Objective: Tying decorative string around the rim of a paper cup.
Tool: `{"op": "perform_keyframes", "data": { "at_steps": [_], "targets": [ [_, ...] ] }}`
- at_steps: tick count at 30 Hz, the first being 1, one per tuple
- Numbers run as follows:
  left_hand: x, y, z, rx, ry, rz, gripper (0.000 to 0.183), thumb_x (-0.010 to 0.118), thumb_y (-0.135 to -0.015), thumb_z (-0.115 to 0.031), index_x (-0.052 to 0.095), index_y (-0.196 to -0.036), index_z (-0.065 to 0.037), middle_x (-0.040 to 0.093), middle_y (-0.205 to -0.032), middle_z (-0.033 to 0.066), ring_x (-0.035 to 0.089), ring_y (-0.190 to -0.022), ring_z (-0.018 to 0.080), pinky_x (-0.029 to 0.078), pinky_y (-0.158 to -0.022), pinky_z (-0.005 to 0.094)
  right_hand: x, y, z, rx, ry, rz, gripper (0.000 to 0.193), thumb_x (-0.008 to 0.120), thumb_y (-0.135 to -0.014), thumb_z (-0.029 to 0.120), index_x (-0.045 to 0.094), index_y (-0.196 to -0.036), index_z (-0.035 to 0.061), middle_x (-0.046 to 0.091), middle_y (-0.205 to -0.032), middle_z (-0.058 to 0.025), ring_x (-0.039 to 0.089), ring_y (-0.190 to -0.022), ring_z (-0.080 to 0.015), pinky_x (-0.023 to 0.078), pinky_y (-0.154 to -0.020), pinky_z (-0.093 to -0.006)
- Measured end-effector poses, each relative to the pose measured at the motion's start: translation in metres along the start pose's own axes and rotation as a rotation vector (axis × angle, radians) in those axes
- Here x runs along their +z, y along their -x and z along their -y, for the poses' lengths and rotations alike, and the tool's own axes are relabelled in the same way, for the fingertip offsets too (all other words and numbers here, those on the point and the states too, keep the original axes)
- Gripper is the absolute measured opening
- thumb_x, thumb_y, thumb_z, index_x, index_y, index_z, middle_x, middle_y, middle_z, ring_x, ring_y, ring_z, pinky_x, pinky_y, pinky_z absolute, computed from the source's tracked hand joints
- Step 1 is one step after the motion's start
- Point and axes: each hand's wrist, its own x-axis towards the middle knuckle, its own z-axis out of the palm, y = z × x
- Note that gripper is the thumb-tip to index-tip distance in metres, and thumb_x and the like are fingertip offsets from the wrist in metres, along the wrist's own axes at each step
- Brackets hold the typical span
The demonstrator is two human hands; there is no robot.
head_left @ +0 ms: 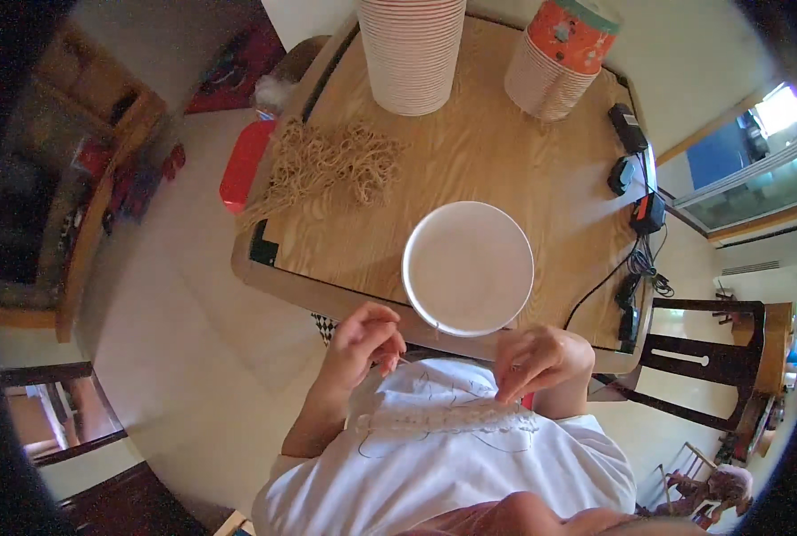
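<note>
Just left of the white paper bucket point(467, 268), my left hand point(363, 344) is closed in a pinch. A thin light strand seems to stick out from its fingertips, too small to name surely. My right hand point(541, 360) is right of the bucket's near rim, fingers pressed together and pointing down; what they hold, if anything, is hidden. The bucket stands upright near the table's front edge, its open mouth toward me, with a tiny strand end at its near rim. A tangled pile of tan twine pieces point(336, 165) lies on the table's left side.
On the wooden table point(470, 152) stand a tall stack of white paper buckets point(412, 58) and a shorter stack with an orange printed bucket point(572, 40). Black adapters and cables point(639, 214) line the right edge. A red stool point(246, 165) is at left, a dark chair point(697, 362) at right.
</note>
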Motion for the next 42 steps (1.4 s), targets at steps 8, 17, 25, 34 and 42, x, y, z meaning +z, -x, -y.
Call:
{"op": "perform_keyframes", "data": {
  "at_steps": [8,17,25,34,42],
  "targets": [
    [0.005,-0.022,0.046,-0.042,-0.216,0.037,0.016,0.065,-0.080,-0.011,0.058,-0.094,-0.005,0.051,-0.063,-0.0026,0.042,-0.047,0.0033,0.029,-0.038,0.0183,0.020,-0.022,-0.029,0.210,0.535,-0.225,0.010,0.070,-0.069,0.010,0.067,-0.079,0.0087,0.058,-0.081,-0.0035,0.057,-0.074,-0.0195,0.046,-0.061,-0.0307],
    [-0.014,-0.033,0.039,0.143,-0.444,0.014,0.018,0.065,-0.081,-0.011,0.061,-0.096,-0.003,0.062,-0.084,0.0024,0.056,-0.074,0.0086,0.046,-0.067,0.0222,0.021,-0.026,-0.024,0.224,0.552,-0.222,0.008,0.069,-0.070,0.009,0.065,-0.077,0.0066,0.059,-0.081,-0.0051,0.058,-0.076,-0.0216,0.047,-0.065,-0.0323],
    [0.008,-0.013,-0.061,0.691,-1.228,-0.423,0.038,0.066,-0.077,-0.011,0.054,-0.112,-0.006,0.054,-0.105,0.0089,0.054,-0.092,0.0198,0.044,-0.080,0.0303,0.006,-0.029,-0.035,0.332,0.557,-0.471,0.009,0.063,-0.075,0.000,0.063,-0.083,0.0008,0.061,-0.081,-0.0090,0.060,-0.076,-0.0214,0.048,-0.067,-0.0307],
    [0.083,-0.083,-0.037,0.622,-0.934,0.128,0.038,0.064,-0.078,-0.009,0.050,-0.113,-0.005,0.059,-0.097,0.0103,0.058,-0.083,0.0148,0.047,-0.071,0.0290,-0.029,-0.045,-0.024,0.407,0.721,-0.545,0.014,0.063,-0.075,0.002,0.056,-0.088,0.0006,0.060,-0.082,-0.0094,0.062,-0.078,-0.0208,0.049,-0.066,-0.0300],
    [0.083,-0.092,-0.032,0.480,-1.046,0.063,0.017,0.064,-0.079,-0.016,0.061,-0.083,0.000,0.062,-0.068,0.0128,0.060,-0.060,0.0206,0.046,-0.056,0.0320,-0.043,-0.033,-0.017,0.460,0.771,-0.508,0.015,0.064,-0.075,0.004,0.056,-0.087,0.0009,0.059,-0.080,-0.0092,0.060,-0.076,-0.0227,0.049,-0.069,-0.0313]
  ]
}}
